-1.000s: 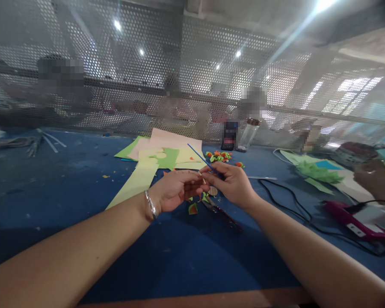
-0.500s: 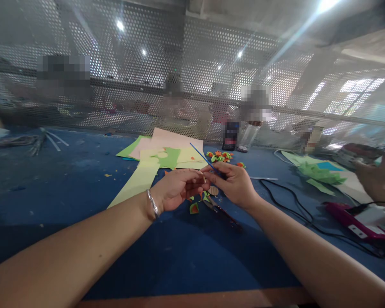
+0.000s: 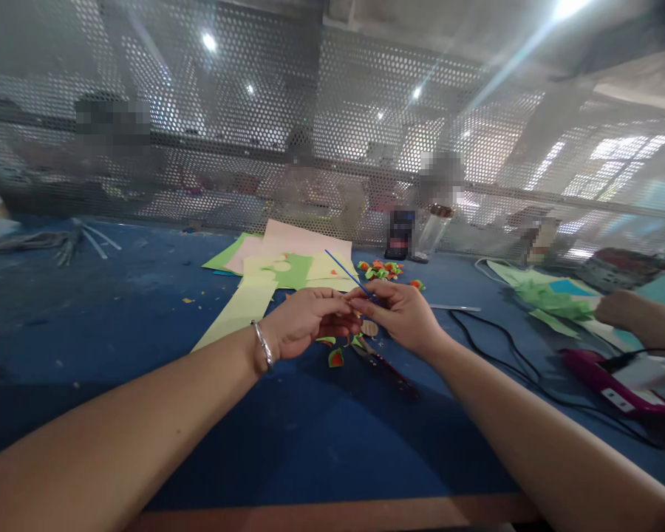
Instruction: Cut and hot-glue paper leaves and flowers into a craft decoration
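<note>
In the middle of the view my left hand (image 3: 311,316) and my right hand (image 3: 404,312) meet, fingertips touching. My right fingers pinch a thin blue stick (image 3: 340,264), which slants up to the left. The left fingers are curled around something small and pale, mostly hidden. Just below the hands lies a small green and orange paper piece (image 3: 336,358), with a few more cut bits partly covered by the fingers. Beside them is a scissors-like tool (image 3: 393,374) with dark red handles. A pale round disc (image 3: 369,327) rests under my right hand.
Coloured paper sheets (image 3: 310,235) lie behind my hands, left of a pile of green and orange curled pieces (image 3: 385,271). A phone (image 3: 400,235) and a bottle (image 3: 433,233) stand at the mesh panel. At right are a magenta power strip (image 3: 615,384), black cables and another person's hand (image 3: 637,314).
My hands stay together, with only slight finger shifts, and the blue stick has tilted a little. The other person's hand at right has moved down and curled.
</note>
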{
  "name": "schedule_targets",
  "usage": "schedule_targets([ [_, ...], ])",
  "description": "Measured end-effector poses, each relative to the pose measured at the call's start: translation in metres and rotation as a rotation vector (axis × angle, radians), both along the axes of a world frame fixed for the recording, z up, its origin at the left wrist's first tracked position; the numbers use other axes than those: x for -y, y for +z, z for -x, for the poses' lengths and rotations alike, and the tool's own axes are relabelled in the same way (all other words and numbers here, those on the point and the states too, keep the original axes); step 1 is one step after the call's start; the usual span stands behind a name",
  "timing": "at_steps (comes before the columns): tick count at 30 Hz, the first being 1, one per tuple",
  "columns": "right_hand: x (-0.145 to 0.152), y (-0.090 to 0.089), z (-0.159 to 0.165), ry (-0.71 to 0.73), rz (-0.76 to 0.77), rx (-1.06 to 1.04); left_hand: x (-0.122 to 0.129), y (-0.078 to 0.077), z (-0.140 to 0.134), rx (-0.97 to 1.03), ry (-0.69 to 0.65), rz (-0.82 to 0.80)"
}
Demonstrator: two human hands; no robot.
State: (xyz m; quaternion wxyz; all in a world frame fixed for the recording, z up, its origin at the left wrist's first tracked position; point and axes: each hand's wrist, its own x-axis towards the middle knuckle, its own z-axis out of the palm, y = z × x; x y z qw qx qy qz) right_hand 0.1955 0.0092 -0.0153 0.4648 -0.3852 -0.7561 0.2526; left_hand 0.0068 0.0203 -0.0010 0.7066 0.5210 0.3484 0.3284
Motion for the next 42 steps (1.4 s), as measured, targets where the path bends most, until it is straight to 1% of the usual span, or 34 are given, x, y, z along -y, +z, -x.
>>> schedule_targets([
  [5,0.002,0.003,0.002,-0.025,0.014,-0.002,0.000,-0.001,0.002,-0.037,-0.015,-0.129],
  [10,0.002,0.003,0.002,0.010,0.034,-0.011,0.002,0.000,0.002,-0.030,-0.020,-0.203],
  [18,0.002,0.005,0.000,0.003,0.044,0.005,0.003,-0.007,-0.001,0.043,0.002,-0.202],
  [23,0.002,0.005,0.002,-0.018,0.031,0.034,0.003,-0.008,-0.002,0.023,0.008,-0.219],
  [32,0.001,0.006,-0.001,0.018,0.085,-0.014,0.003,-0.008,-0.003,0.014,0.040,-0.295],
  [37,0.001,0.008,-0.004,0.007,0.134,-0.025,0.000,-0.009,-0.002,0.013,0.045,-0.297],
  [42,0.000,0.007,-0.002,0.019,0.149,-0.011,0.000,-0.011,-0.001,-0.007,0.044,-0.311],
])
